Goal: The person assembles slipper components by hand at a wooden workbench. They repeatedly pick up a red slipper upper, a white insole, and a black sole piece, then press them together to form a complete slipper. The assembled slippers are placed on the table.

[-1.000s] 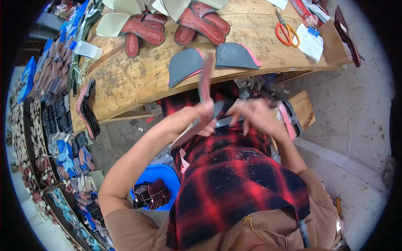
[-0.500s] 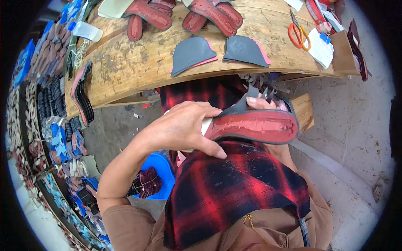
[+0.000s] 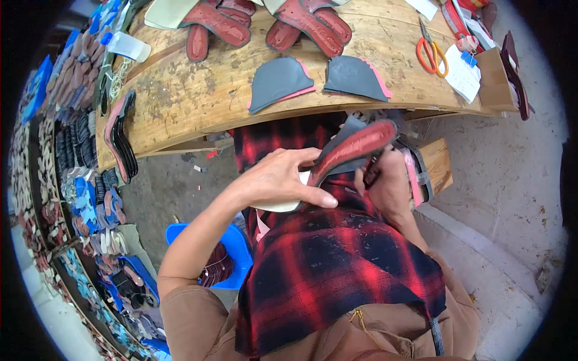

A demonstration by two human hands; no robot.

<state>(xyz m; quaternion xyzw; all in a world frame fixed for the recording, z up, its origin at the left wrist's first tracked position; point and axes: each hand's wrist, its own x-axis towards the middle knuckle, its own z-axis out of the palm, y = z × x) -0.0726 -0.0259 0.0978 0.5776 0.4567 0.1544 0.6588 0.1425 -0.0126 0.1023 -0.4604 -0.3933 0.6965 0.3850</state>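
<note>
My left hand grips a shoe insole with a red underside and a dark rim, thumb on the near side. The insole points up and to the right, tilted on its edge, above my checked apron. A cream piece shows under the left hand, and a dark grey flap sticks out along the insole's far side. Just right of the insole, my right hand is closed with its fingers curled; motion blurs it, and the small dark thing at its fingers is unclear.
Two dark grey, pink-edged pieces lie along the wooden table's near edge. Behind them are stacked red insoles. Orange-handled scissors lie at right, a bottle at left. A blue basin stands below.
The insole has turned from lying level to pointing up and right, its underside now seen narrower. My right hand has left its far end and moved down beside it, fingers now curled.
</note>
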